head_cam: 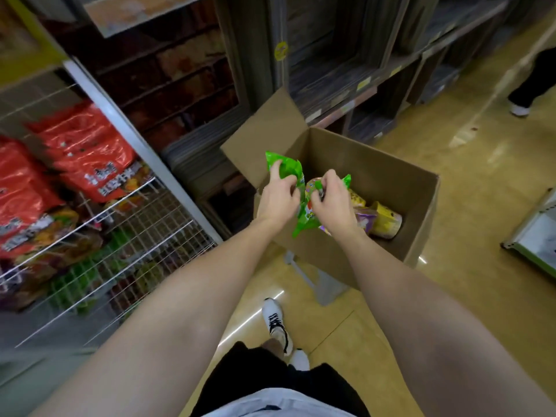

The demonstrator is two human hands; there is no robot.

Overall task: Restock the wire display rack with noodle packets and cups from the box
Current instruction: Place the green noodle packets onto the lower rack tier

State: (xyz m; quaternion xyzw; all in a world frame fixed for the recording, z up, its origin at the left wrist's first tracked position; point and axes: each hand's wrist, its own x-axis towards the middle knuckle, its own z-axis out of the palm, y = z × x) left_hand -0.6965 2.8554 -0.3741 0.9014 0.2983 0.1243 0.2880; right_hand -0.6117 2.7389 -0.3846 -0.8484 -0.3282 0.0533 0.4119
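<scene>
- Two hands work together over the open cardboard box (376, 179), which stands on the floor just right of the wire display rack (99, 236), near enough that stock needs only a short swing across.
- The left hand (278, 195) has its grip closed on a green noodle packet (288, 168), fingers curled round the upper part so the packet stands up above the box rim.
- The right hand (334, 203) has its grip closed too, pinching green wrapping beside the left hand; whether this is the same packet or a second one pressed against it, I cannot tell.
- Holding with both hands probably serves to gather slippery packets into one bundle before carrying them over.
- Several yellow noodle cups (386, 219) lie on their sides in the box's right part, with a purple packet (365, 219) beside them, so stock is left to move.
- The rack's upper tier carries red packets (78, 152) leaning on the wire front; the lower tiers show mixed orange and green packets, blurred.
- The flap (264, 130) nearest the rack stands upright and leans outward, leaving the box mouth clear for reaching in.
- My reading: the green stock is being lifted out and has not yet reached the rack.
</scene>
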